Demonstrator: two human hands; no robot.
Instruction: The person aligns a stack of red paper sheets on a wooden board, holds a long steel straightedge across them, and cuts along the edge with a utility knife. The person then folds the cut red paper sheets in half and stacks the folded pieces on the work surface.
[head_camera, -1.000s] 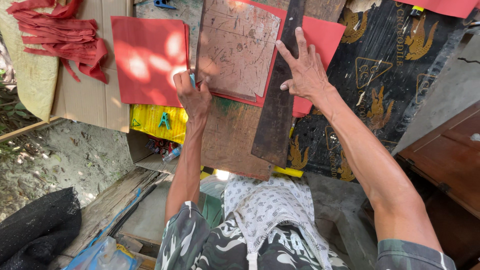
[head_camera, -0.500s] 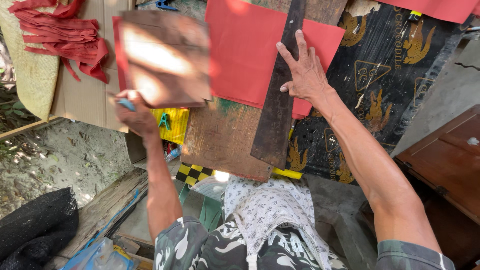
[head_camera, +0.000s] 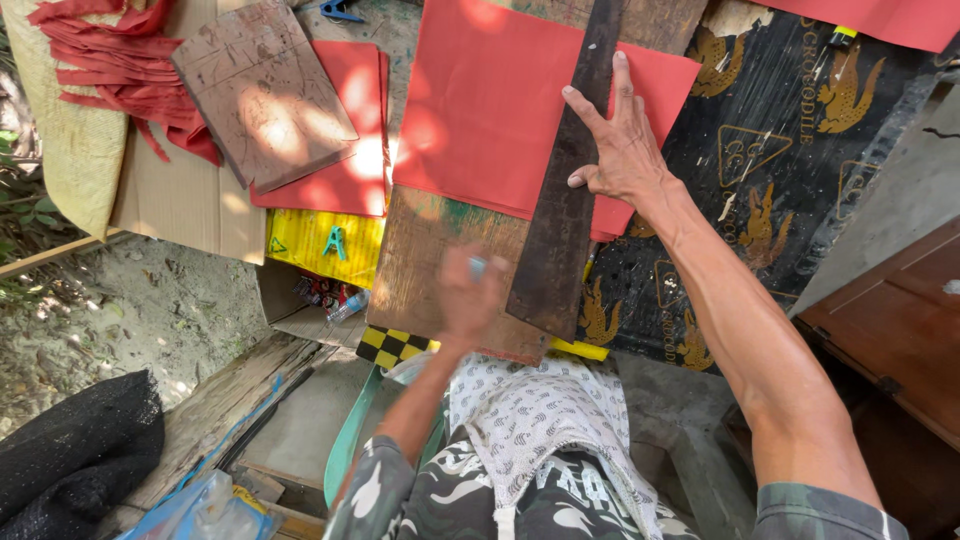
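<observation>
Both hands are over the work: the right hand (head_camera: 622, 150) lies flat with fingers spread, pressing on a long dark strip of wood (head_camera: 568, 190) that runs lengthwise across a stack of red paper sheets (head_camera: 490, 110). It grips nothing; the palm and fingers simply bear down on the strip, with the fingertips reaching onto the red paper beside it. The left hand (head_camera: 468, 297) is blurred near the table's near edge, curled into a loose fist around a small pale blue object (head_camera: 478, 266) that pokes out at the top; what that object is cannot be told. This hand hovers over a worn brown wooden board (head_camera: 430, 260) that lies under the red sheets, just left of the strip's lower end.

Toward the far left corner a second brown board (head_camera: 262, 92), scratched and sunlit, rests tilted on another pile of red paper (head_camera: 350, 150), with a heap of red paper strips (head_camera: 105, 50) beside it. A yellow packet (head_camera: 320, 245) carrying a small green clip (head_camera: 335, 240) sits below that pile. Black printed sheeting (head_camera: 770, 150) covers the table's right side
</observation>
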